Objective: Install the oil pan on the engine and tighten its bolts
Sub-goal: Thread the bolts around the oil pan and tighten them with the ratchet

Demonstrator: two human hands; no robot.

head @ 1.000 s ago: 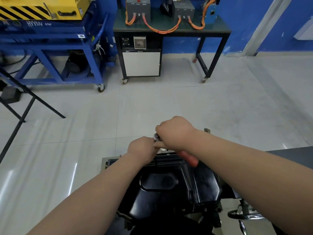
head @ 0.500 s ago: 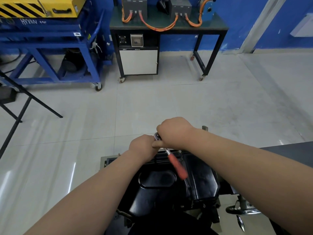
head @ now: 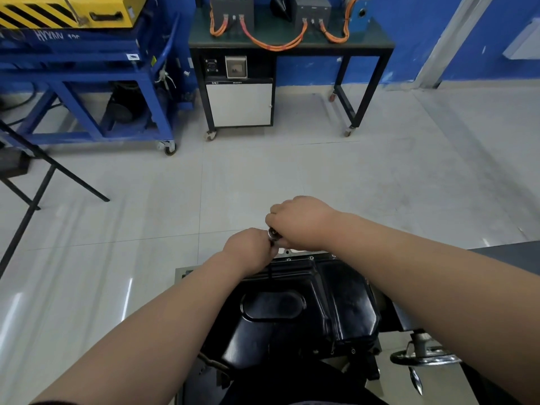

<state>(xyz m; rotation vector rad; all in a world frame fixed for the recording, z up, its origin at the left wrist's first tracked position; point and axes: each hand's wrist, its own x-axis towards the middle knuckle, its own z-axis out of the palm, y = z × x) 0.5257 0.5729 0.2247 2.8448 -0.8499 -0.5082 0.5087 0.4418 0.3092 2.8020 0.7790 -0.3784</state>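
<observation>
Oil pan (head: pixel 306 311), black and glossy, sits bottom-side up on the engine, low in the middle of the view, between the person's two forearms. Small bolts (head: pixel 311 258) show along its far rim. Both hands meet just beyond that far rim. The left hand (head: pixel 248 249) has its fingers curled in a tight grip at the shiny metal head of a wrench (head: pixel 273 232), which shows between the two hands. The right hand (head: pixel 304 223) is closed as a fist over the wrench from the other side, knuckles up; the handle is hidden under it. A pale metal stand (head: pixel 181 273) shows at the pan's left edge, and a chrome handwheel (head: pixel 423 358) sticks out at the lower right. Across the light tiled floor (head: pixel 263 176), a blue cart (head: pixel 87 83) on casters stands at the far left beside a black bench (head: pixel 365 45) that carries grey boxes linked by orange cables (head: pixel 274 46), against a blue wall.
</observation>
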